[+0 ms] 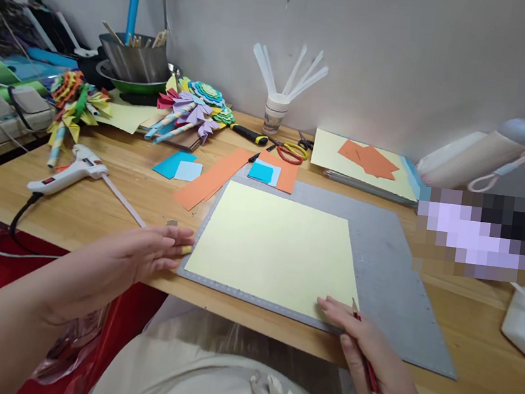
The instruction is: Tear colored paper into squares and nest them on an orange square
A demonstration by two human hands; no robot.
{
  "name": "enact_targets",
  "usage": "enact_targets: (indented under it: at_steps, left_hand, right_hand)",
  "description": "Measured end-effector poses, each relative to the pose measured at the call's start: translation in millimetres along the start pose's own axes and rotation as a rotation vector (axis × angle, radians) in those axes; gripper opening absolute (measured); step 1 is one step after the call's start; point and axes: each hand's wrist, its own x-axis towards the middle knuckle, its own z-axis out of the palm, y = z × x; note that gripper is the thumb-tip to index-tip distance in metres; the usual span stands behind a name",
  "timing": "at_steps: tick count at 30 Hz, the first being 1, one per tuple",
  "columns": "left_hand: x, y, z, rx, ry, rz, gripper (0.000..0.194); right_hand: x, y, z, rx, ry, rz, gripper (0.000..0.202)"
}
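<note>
- Pale yellow sheet [275, 249] lies flat on the grey cutting mat [387, 268], near the middle of the front edge of the worktop [471, 322].
- Right hand [372, 355] rests its fingertips on the sheet's near right corner; its grip is clamped on a red-and-black pencil [371, 377], point angled up and away from the front edge.
- Left hand [142, 253] is held edge-on by the mat's left side, over the worktop's front edge, its grip apart with fingers extended; a small yellow patch shows at the fingertips, perhaps paper, though it is too small to be sure.
- White glue gun [68, 176] lies toward the worktop's left edge, its glue stick pointing at the left hand.
- Orange strips [212, 182] lie just beyond the sheet's far left corner, with blue paper squares [171, 165] beside them.
- Near the back edge stand or lie folded paper flowers [199, 104], a yellow-and-black cutter [249, 135], a paper cup [275, 115] of white sticks, red-and-yellow scissors [290, 158] and, farther right, a paper stack [327, 149] topped with orange pieces [366, 159].
</note>
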Motion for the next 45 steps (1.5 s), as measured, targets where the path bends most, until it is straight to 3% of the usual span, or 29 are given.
enact_targets:
  at_steps: [8, 13, 18, 24, 28, 31, 34, 36, 37, 40, 45]
  left_hand:
    - [8, 12, 16.2, -0.01, 0.086, 0.012, 0.034]
    - [8, 17, 25.6, 0.105, 0.123, 0.078, 0.036]
    - [10, 28, 26.8, 0.151, 0.138, -0.017, 0.032]
    - [22, 41, 22.6, 0.125, 0.044, -0.132, 0.031]
    - [21, 41, 27.8, 0.055, -0.031, -0.086, 0.03]
    - [10, 19, 44.6, -0.048, -0.066, 0.053, 0.038]
    - [-2, -15, 78.0, -0.268, -0.181, 0.317, 0.041]
    - [-2, -31, 104.1, -0.357, -0.143, 0.435, 0.03]
    - [0, -35, 115.9, -0.389, -0.053, 0.437, 0.023]
    - [17, -27, 140.7, -0.435, 0.07, 0.355, 0.011]
    - [34, -1, 158.4, -0.439, 0.181, 0.302, 0.014]
  right_hand:
    - [0, 5, 7, -0.083, 0.022, -0.159, 0.038]
    - [2, 4, 7, -0.03, 0.059, -0.152, 0.034]
    - [2, 5, 4, 0.035, 0.041, -0.098, 0.032]
    - [4, 2, -1, 0.08, 0.002, -0.03, 0.029]
    - [4, 1, -2, 0.093, 0.008, -0.016, 0.029]
    - [4, 0, -2, 0.086, 0.025, -0.023, 0.029]
    - [5, -1, 1, 0.074, 0.047, -0.032, 0.028]
    - [5, -2, 3, 0.077, 0.067, -0.041, 0.028]
    - [5, -3, 3, 0.087, 0.074, -0.039, 0.027]
    - [5, -3, 2, 0.172, 0.091, 0.032, 0.028]
    - [4, -3, -6, 0.312, 0.057, 0.195, 0.033]
